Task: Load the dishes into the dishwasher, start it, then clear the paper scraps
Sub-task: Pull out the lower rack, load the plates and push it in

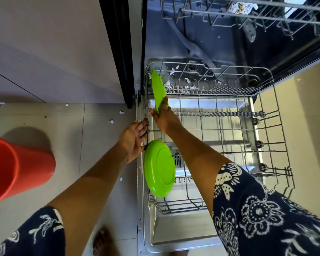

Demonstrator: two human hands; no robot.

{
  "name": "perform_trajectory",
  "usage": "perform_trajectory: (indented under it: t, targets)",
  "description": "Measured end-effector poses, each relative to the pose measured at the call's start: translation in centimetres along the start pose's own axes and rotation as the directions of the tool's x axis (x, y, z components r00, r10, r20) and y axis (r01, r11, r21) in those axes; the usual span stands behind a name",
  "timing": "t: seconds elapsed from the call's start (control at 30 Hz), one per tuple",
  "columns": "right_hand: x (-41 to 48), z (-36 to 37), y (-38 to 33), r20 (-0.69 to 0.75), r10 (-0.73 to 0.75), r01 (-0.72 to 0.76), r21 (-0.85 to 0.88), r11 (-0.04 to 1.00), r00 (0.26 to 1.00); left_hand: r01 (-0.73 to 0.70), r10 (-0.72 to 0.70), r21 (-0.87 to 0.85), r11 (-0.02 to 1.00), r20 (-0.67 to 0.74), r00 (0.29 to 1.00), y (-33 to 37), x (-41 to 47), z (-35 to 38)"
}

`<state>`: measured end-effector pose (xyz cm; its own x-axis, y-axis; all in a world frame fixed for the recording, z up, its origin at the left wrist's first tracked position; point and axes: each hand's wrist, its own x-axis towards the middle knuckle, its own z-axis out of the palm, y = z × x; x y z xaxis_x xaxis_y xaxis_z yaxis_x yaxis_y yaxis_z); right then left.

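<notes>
The dishwasher stands open with its lower wire rack [266, 137] pulled out over the door. A green plate [158, 89] stands on edge at the rack's far left, and my right hand [163, 117] grips its near edge. A second green plate [160, 168] stands tilted at the rack's left side, its underside toward me. My left hand [135, 139] rests with fingers on the rack's left rim, just above that second plate. Paper scraps [181, 85] lie in the tub behind the rack, and more paper scraps [111, 121] lie on the floor tiles.
The upper rack [248, 12] holds a patterned item at the top of view. An orange bucket [15, 169] stands on the floor at left. A grey cabinet front [54, 48] borders the dishwasher's left side. My bare foot [102, 241] is by the door's corner.
</notes>
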<state>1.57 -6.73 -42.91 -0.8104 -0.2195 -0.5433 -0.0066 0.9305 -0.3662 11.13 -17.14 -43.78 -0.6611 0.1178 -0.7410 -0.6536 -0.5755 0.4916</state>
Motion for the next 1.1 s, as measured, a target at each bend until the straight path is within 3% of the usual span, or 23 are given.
perform_trajectory:
  t: [0.27, 0.47, 0.57, 0.73, 0.93, 1.1]
  targets:
    - [1.1, -0.1, 0.1, -0.027, 0.047, -0.046, 0.020, 0.999, 0.999, -0.008, 0.008, -0.049, 0.999, 0.001, 1.000, -0.4, -0.2, -0.3]
    - [0.5, -1.4, 0.5, 0.130, 0.097, -0.130, 0.281, 0.951, 0.987, -0.020, 0.023, 0.037, 0.999, -0.090, 0.996, -0.3, -0.7, 1.1]
    - [-1.7, -3.4, 1.5, 0.013, 0.123, -0.123, 0.252, 0.960, 0.992, -0.032, 0.061, 0.142, 0.989, -0.202, 0.977, 0.1, -1.9, 2.7]
    - [-10.8, -7.2, 2.0, -0.185, 0.046, -0.001, 0.238, 0.971, 0.982, -0.200, 0.289, 0.258, 0.945, -0.378, 0.879, 2.0, -8.9, 5.4]
    - [-25.6, -16.7, -3.7, -0.321, -0.065, 0.190, 0.374, 0.908, 0.945, -0.394, 0.524, 0.397, 0.829, -0.306, 0.795, 7.3, -26.6, 11.4]
    - [-33.1, -23.6, -10.8, -0.414, -0.243, 0.402, 0.356, 0.844, 0.877, -0.581, 0.704, 0.404, 0.707, -0.318, 0.635, 13.2, -38.8, 13.3]
